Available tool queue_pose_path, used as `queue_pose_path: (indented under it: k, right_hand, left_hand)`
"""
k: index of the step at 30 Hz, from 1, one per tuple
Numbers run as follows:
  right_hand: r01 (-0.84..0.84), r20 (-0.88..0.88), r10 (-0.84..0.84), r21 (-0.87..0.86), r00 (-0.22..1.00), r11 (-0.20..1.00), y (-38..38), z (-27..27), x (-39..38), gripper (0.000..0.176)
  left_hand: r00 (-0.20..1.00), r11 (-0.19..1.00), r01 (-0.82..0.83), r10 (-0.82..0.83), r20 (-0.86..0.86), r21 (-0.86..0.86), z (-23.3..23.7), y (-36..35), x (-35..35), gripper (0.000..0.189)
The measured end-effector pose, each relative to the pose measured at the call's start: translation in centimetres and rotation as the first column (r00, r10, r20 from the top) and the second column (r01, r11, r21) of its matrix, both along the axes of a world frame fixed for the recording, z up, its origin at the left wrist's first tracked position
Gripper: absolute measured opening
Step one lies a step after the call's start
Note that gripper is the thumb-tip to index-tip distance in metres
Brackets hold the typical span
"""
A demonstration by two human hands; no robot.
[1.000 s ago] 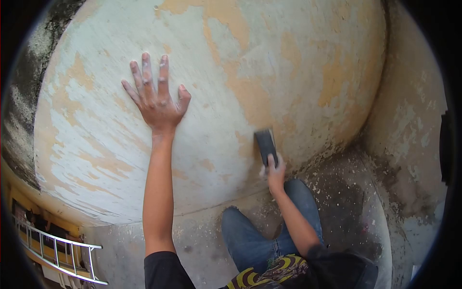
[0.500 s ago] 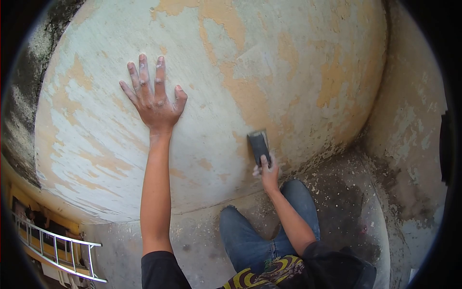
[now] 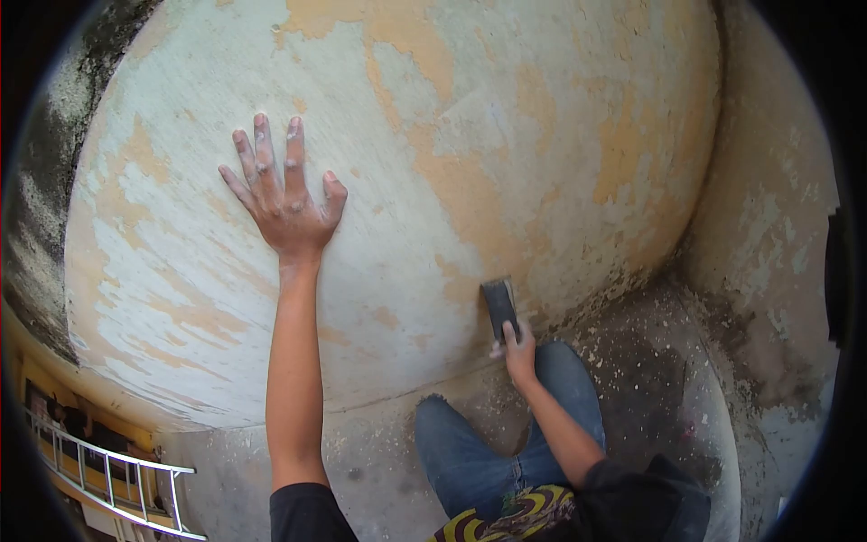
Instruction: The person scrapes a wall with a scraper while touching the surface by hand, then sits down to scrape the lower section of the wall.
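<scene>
My left hand (image 3: 293,203) lies flat against the peeling wall (image 3: 388,244), its fingers spread and dusted with white powder. Lower and to the right, my right hand (image 3: 517,348) grips the near end of a dark, flat sanding block (image 3: 499,305). The block is against the wall's lower part, just under an orange-tan patch. My right thumb lies on the block's dark face; the other fingers are partly hidden behind it.
Below the wall is a grey floor (image 3: 379,452) with paint flecks, where my knees (image 3: 456,452) are bent. A metal ladder (image 3: 108,474) shows at lower left. Another stained wall (image 3: 768,244) meets this one at the right. Blackened wall (image 3: 45,199) borders the left.
My right hand has moved down and slightly right along the wall with the sanding block. My left hand stays flat on the wall; the view has shifted slightly.
</scene>
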State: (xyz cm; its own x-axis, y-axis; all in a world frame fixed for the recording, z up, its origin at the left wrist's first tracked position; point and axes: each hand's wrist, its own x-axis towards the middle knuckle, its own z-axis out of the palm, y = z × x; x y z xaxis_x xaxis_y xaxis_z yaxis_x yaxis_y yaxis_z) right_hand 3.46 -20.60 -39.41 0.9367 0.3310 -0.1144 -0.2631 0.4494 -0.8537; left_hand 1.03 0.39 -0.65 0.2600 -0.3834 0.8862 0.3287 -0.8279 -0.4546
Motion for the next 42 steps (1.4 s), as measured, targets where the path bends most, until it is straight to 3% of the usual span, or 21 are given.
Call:
queue_pose_path:
  k: [3,6,7,9,13,15,19,21,23,25,27,30,33,35,38,42]
  right_hand:
    - [0.092,0.025,-0.09,-0.081,0.996,0.992,-0.8,1.5,-0.9,0.036]
    - [0.131,0.156,-0.146,0.103,0.977,0.986,0.3,6.7,2.0,0.038]
    - [0.131,0.156,-0.147,0.106,0.977,0.986,0.5,5.2,1.7,0.038]
    - [0.089,0.165,-0.074,-0.087,0.984,0.992,0.3,0.6,0.5,0.035]
    - [0.1,0.035,-0.097,-0.089,0.995,0.991,0.5,1.3,-1.9,0.035]
    - [0.108,0.113,-0.119,0.094,0.986,0.99,1.9,4.1,0.7,0.036]
    - [0.09,0.182,-0.113,0.131,0.977,0.987,2.1,4.4,1.2,0.037]
    - [0.072,0.049,-0.07,-0.052,0.996,0.996,0.8,1.4,-1.4,0.034]
    - [0.103,0.05,-0.1,-0.053,0.994,0.993,0.5,2.4,-1.6,0.034]
    - [0.121,0.04,-0.119,-0.069,0.992,0.99,0.2,5.1,-1.8,0.033]
    - [0.117,0.244,-0.13,0.068,0.961,0.991,1.2,10.9,1.5,0.033]
    - [0.085,0.31,-0.13,0.154,0.942,0.984,2.0,16.5,3.1,0.034]
    - [0.042,0.209,-0.043,0.011,0.977,0.999,1.3,11.1,0.3,0.034]
    - [0.082,0.089,-0.077,-0.047,0.993,0.996,1.0,7.3,-1.7,0.035]
    - [0.116,0.251,-0.108,-0.015,0.962,0.993,1.5,14.0,-0.3,0.036]
    - [0.098,0.409,-0.165,0.18,0.897,0.979,2.9,28.7,3.8,0.037]
  left_hand:
    - [1.0,1.0,0.014,-0.014,0.009,0.009,0.1,0.0,0.1,0.063]
    - [1.0,1.0,0.008,-0.008,0.003,0.003,0.0,0.0,0.1,0.063]
    - [1.0,1.0,0.009,-0.009,0.004,0.006,0.1,0.1,0.0,0.063]
    - [1.0,1.0,0.004,-0.004,0.002,0.01,0.0,0.0,0.0,0.063]
    - [1.0,1.0,0.013,-0.013,-0.013,0.008,-0.3,0.1,0.0,0.063]
    - [0.999,0.999,0.033,-0.033,0.01,0.01,-0.1,-0.1,0.2,0.062]
    - [1.0,1.0,0.014,-0.015,0.016,0.024,0.0,0.1,0.1,0.062]
    - [1.0,1.0,0.015,-0.015,0.007,0.023,0.0,-0.1,0.1,0.062]
    - [1.0,1.0,0.01,-0.01,0.018,0.015,0.1,-0.3,0.1,0.061]
    - [1.0,1.0,-0.007,0.007,-0.004,-0.016,0.0,-0.2,-0.1,0.061]
    - [1.0,1.0,-0.011,0.011,0.004,-0.021,0.1,0.0,-0.1,0.061]
    - [1.0,1.0,0.003,-0.002,0.03,-0.022,0.1,0.1,-0.2,0.058]
    - [0.999,1.0,0.023,-0.022,0.025,-0.02,0.2,-0.2,-0.4,0.062]
    - [1.0,0.999,-0.003,0.002,-0.017,-0.046,0.4,-0.3,-0.6,0.061]
    - [1.0,0.998,0.014,-0.016,-0.017,-0.059,0.4,-0.3,-0.7,0.06]
    - [1.0,0.998,0.005,-0.005,-0.006,-0.068,0.5,-0.3,-0.7,0.06]
